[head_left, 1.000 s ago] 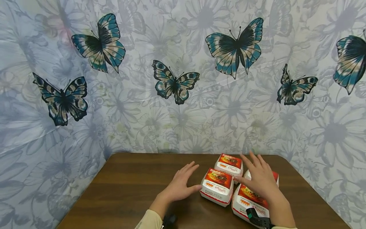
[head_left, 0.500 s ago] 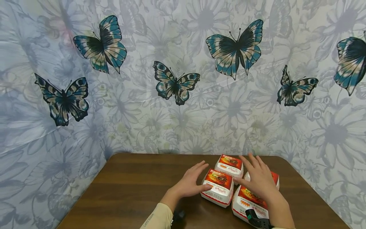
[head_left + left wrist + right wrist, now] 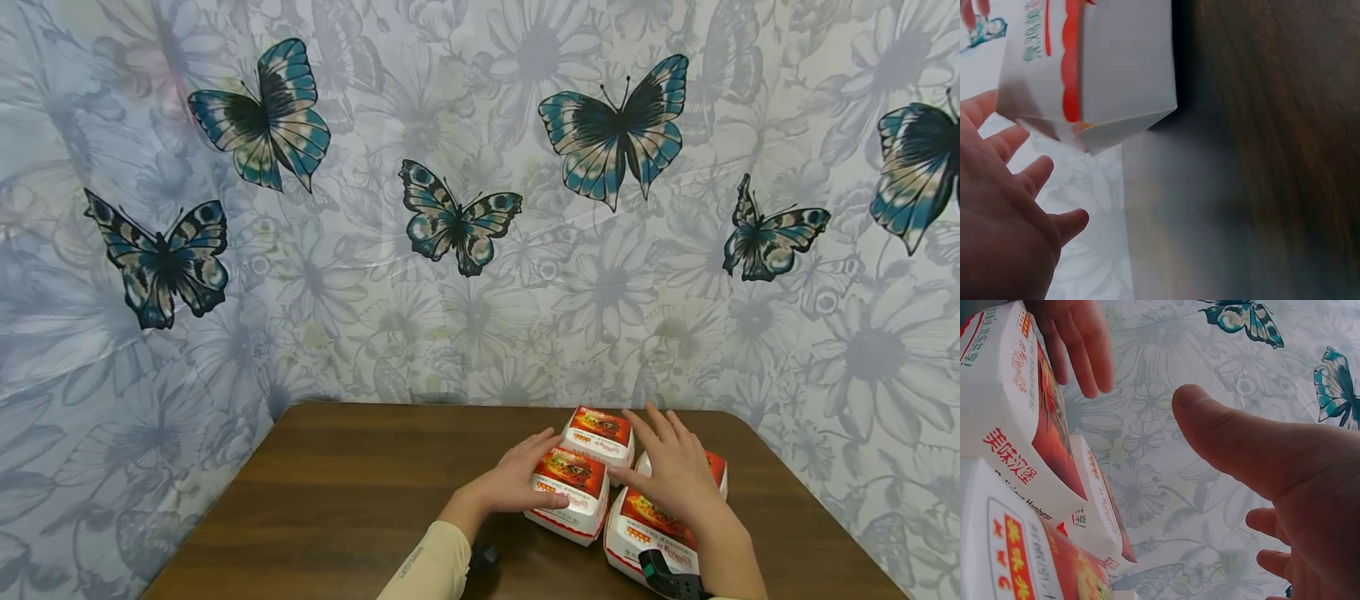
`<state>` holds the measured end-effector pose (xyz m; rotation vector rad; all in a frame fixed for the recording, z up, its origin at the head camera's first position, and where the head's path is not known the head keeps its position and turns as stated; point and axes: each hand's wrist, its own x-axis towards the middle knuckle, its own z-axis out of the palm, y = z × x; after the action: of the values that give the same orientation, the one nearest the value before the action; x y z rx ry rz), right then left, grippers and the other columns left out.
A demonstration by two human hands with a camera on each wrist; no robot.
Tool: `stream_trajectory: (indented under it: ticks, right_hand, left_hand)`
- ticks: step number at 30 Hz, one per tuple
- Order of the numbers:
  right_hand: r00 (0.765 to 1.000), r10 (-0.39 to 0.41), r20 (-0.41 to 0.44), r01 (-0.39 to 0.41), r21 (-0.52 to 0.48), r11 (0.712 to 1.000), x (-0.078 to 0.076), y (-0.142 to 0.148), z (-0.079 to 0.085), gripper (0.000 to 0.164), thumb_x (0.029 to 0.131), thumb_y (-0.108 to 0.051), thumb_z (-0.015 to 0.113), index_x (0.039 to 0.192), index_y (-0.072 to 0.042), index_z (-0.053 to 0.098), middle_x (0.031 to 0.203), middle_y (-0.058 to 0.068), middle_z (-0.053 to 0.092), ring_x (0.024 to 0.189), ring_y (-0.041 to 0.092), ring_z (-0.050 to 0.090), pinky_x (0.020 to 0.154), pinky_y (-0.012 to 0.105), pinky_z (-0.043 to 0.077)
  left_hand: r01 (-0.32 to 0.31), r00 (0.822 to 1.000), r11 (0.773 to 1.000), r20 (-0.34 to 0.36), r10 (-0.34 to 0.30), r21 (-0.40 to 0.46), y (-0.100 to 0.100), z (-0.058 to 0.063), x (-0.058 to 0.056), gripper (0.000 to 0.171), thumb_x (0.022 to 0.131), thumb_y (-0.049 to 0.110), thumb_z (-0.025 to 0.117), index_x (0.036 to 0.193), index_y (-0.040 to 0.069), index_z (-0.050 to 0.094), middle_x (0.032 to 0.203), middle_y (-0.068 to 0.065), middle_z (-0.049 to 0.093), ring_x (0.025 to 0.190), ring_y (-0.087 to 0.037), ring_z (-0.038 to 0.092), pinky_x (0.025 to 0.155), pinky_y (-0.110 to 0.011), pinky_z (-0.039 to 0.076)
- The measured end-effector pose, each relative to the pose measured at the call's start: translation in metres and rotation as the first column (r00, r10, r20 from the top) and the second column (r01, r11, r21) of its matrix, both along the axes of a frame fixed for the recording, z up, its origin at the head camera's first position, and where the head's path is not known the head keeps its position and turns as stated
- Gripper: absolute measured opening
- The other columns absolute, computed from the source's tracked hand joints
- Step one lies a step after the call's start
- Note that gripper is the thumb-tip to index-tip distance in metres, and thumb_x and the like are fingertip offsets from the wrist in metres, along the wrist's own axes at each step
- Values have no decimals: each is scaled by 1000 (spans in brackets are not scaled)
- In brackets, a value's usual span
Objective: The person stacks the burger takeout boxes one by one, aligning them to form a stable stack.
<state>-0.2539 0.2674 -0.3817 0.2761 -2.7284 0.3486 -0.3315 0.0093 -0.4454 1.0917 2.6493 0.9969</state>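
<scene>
Several white and red hamburger boxes with burger pictures on their lids stand grouped on the table. My left hand [image 3: 513, 482] is at the left side of the front left box [image 3: 577, 496], its thumb in front of the lid. In the left wrist view, the spread fingers lie close to a white box [image 3: 1122, 56]; whether they touch it I cannot tell. My right hand [image 3: 678, 475] hovers over the front right box [image 3: 637, 537], fingers spread and holding nothing. It partly hides the back right box [image 3: 718, 468]. Behind them is the back left box [image 3: 600, 427].
The boxes stand on a brown wooden table [image 3: 337, 492] with rounded back corners. A wall cloth [image 3: 450, 333] with butterflies and flowers hangs directly behind it. A black device [image 3: 671, 575] is at the right wrist, and a dark one [image 3: 483, 557] at the left.
My left hand has moved right, from beside the front left box to partly over it. The right hand has stayed nearly in place, and the boxes stand as before.
</scene>
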Motion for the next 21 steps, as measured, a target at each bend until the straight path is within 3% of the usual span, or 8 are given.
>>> stream_trajectory:
  ticks: [12,21]
  right_hand:
    - [1000,-9,8,10,-17,1000,3,-2,2,87,82,-58,73,152,-16,42,158,27,31,142,56,25,104,80,20]
    - [1000,-9,20,10,-23,1000,3,0,1,84,83,-56,74,151,-16,44,158,26,30,142,55,24,104,80,20]
  left_hand:
    - [11,1000,999,3,-11,-48,7,-6,-2,95,84,54,74,160,28,22,168,-3,18,155,-28,18,119,-65,19]
    - [3,1000,997,-15,-4,-74,5,-12,-1,96,79,55,78,158,33,28,167,1,21,154,-31,18,118,-67,18]
